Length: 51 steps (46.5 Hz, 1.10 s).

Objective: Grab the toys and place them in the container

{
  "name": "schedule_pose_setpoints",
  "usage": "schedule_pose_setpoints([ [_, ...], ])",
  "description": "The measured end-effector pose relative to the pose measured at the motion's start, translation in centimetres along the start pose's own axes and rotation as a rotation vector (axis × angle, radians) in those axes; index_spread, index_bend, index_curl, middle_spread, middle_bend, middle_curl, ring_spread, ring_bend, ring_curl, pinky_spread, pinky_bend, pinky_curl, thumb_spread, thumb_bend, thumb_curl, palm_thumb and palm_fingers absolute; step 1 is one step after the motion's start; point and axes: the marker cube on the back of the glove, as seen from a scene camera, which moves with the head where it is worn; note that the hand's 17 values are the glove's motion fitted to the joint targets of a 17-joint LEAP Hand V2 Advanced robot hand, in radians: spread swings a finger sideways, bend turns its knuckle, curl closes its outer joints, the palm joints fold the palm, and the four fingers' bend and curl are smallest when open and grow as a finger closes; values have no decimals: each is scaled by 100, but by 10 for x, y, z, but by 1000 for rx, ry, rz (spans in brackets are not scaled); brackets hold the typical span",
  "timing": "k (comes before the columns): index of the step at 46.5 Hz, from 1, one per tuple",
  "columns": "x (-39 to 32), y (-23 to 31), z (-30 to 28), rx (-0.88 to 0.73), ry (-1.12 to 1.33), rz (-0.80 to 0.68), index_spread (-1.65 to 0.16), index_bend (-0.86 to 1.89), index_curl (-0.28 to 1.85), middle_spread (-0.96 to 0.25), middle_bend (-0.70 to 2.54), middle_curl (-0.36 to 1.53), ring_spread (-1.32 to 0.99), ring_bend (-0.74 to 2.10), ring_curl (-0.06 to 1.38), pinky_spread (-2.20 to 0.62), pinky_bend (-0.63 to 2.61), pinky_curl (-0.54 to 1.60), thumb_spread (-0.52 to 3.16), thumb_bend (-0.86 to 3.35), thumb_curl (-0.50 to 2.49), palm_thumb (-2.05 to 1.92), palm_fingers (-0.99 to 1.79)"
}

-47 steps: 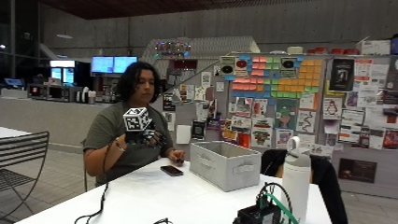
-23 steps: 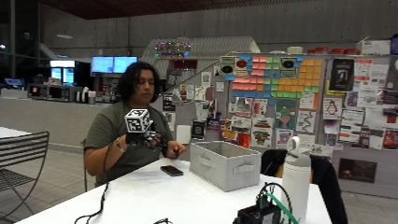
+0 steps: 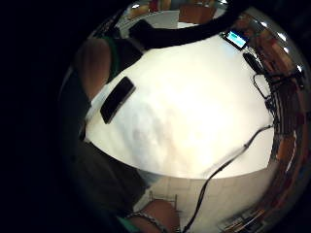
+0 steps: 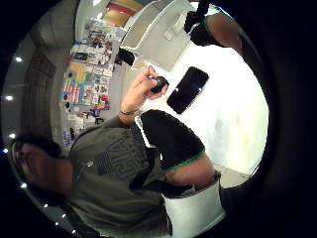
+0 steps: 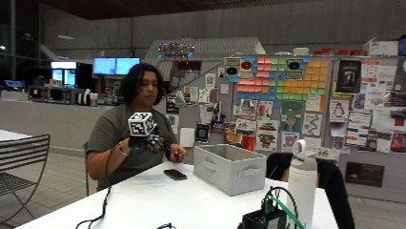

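While raised at chest height, gloved hand [image 5: 145, 142] hovers above table [image 5: 190, 200].

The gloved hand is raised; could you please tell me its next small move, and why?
Probably the gloved hand should take the small dark object from the bare hand: it is the only toy-like thing showing, and the container stands close by.

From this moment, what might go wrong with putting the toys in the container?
1. The bare hand pinches a small dark toy above the table, beside the phone. If it slips, it may land on the phone.
2. The gloved right hand is raised in front of the chest, away from the container, so the toy must probably be passed over first, and it may fall then.
3. A cable trails over the table edge; an arm may snag it.
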Motion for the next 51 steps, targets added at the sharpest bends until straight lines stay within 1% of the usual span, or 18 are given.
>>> schedule_pose_setpoints([
  [31, 5, 0, 7, -9, 0, 10, -45, 24, 50, -11, 19, 39, -20, 56, 24, 2, 56, 32, 129, -5, 20, -6, 33],
  [38, 5, 0, 9, -19, -10, 32, -45, 24, 50, -11, 19, 39, -20, 56, 24, 2, 55, 32, 129, -5, 20, -6, 33],
  [44, 15, -4, 4, -27, -14, 27, -45, 24, 50, -11, 19, 39, -20, 56, 24, 2, 55, 32, 129, -5, 20, -6, 33],
  [51, 9, -1, 7, -27, -18, 30, -45, 24, 50, -11, 19, 39, -20, 56, 23, 2, 55, 32, 129, -5, 20, -6, 33],
])
